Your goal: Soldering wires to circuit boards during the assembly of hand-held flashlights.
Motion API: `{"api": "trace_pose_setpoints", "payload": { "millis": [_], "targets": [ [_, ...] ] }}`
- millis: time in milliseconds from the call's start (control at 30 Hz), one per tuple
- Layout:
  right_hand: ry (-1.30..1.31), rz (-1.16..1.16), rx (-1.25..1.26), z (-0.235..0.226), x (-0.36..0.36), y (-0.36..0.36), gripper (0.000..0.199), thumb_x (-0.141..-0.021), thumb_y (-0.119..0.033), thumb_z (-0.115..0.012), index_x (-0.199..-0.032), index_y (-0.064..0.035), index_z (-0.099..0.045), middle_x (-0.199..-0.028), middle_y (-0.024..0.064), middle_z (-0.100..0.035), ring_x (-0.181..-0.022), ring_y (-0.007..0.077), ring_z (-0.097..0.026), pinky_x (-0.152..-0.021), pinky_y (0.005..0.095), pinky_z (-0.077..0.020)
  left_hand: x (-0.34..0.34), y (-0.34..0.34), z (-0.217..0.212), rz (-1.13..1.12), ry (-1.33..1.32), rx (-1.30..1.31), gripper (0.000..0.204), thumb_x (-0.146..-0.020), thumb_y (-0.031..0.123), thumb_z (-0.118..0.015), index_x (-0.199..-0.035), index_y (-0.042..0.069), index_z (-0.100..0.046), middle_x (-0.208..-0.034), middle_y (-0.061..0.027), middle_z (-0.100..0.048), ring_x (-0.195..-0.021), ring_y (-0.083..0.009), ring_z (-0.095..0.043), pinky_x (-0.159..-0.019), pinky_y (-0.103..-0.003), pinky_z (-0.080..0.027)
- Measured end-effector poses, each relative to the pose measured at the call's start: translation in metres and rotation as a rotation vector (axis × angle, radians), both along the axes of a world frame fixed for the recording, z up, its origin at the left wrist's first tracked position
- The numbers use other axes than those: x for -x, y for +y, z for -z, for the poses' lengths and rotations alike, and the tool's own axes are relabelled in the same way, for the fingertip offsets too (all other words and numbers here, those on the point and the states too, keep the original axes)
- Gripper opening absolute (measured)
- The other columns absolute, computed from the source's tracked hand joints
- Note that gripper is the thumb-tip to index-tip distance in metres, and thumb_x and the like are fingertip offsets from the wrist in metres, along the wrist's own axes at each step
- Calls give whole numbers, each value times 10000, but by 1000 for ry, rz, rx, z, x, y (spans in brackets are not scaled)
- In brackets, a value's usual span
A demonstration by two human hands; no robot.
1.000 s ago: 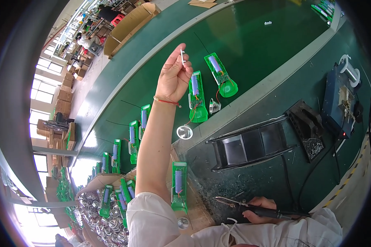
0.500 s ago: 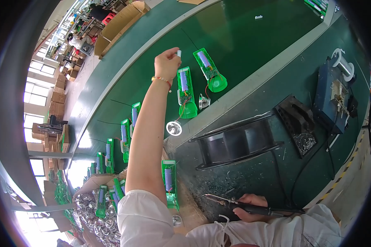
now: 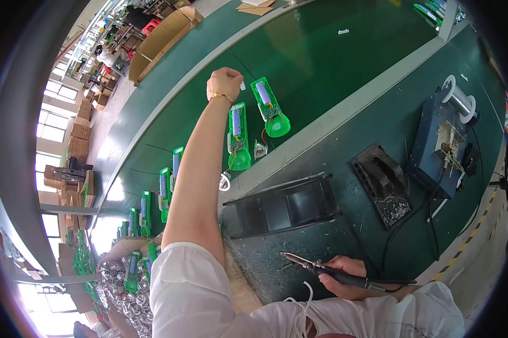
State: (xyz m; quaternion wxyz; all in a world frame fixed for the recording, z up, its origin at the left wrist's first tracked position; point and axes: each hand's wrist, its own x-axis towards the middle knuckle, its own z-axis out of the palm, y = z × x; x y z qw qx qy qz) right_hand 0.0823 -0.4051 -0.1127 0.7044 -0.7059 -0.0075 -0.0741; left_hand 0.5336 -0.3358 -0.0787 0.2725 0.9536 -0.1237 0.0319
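My left hand (image 3: 224,83) reaches out over the green conveyor belt, its fingers pinched on a small white plastic piece (image 3: 243,87). Just below that hand lies an open green flashlight housing (image 3: 239,155) with a purple battery cell, a small circuit board and wires. A second such housing (image 3: 278,127) rests to its right. Silvery reflector cups, one beside my forearm (image 3: 224,182) and one between the housings' lower ends (image 3: 260,149), lie near the belt's edge. Low on the right, my right hand (image 3: 344,276) grips a soldering iron (image 3: 316,266) by its black handle, tip pointing left.
A black fan-like frame (image 3: 282,207) stands on the bench, beside a black iron stand (image 3: 381,186) holding solder scraps. Farther right is a blue soldering unit (image 3: 434,143) with a solder wire spool (image 3: 458,99). More housings (image 3: 146,213) and heaped reflectors (image 3: 124,293) lie left.
The view has shifted, so bench things appear farther left. My left hand's fingers have curled more, with the white piece lower beside them. A housing near my left elbow is out of sight.
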Motion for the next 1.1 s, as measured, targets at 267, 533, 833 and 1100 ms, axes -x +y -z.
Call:
{"api": "trace_pose_setpoints", "payload": {
  "millis": [267, 533, 833, 1100],
  "targets": [
    [-56, 59, -22, 8, -1, 3, 160, -694, -32, -672, -761, 11, -534, -703, 135, -625, -575, 189, -621, -490, 256, -482, -1, -27, 23, -157, 453, 816, 93, -727, 37, -650, -730, -18, -576, -649, -44, -566, -507, -117, -533, -458, -204, -474],
    [-82, 80, 4, 10, -3, 6, 179, -649, -3, -686, -765, 7, -550, -670, 126, -617, -545, 184, -613, -460, 239, -463, -5, -11, 21, 12, 487, 369, 178, -740, 160, -658, -653, 44, -555, -567, -6, -505, -458, -67, -444, -418, -184, -375],
    [-54, 77, 2, 13, -1, 9, 242, -633, -22, -725, -800, 31, -558, -678, 121, -614, -552, 180, -619, -483, 225, -470, -18, -10, 18, 76, 526, 180, 215, -758, 225, -644, -651, 67, -545, -596, 13, -504, -507, -54, -460, -429, -183, -374],
    [-87, 48, -15, 17, 3, 5, 250, -658, -24, -716, -838, 26, -550, -697, 108, -612, -574, 163, -614, -505, 222, -467, -18, -33, 25, 76, 313, 74, 315, -685, 323, -670, -740, 17, -615, -637, -78, -605, -529, -181, -574, -530, -301, -478]
  ]
}}
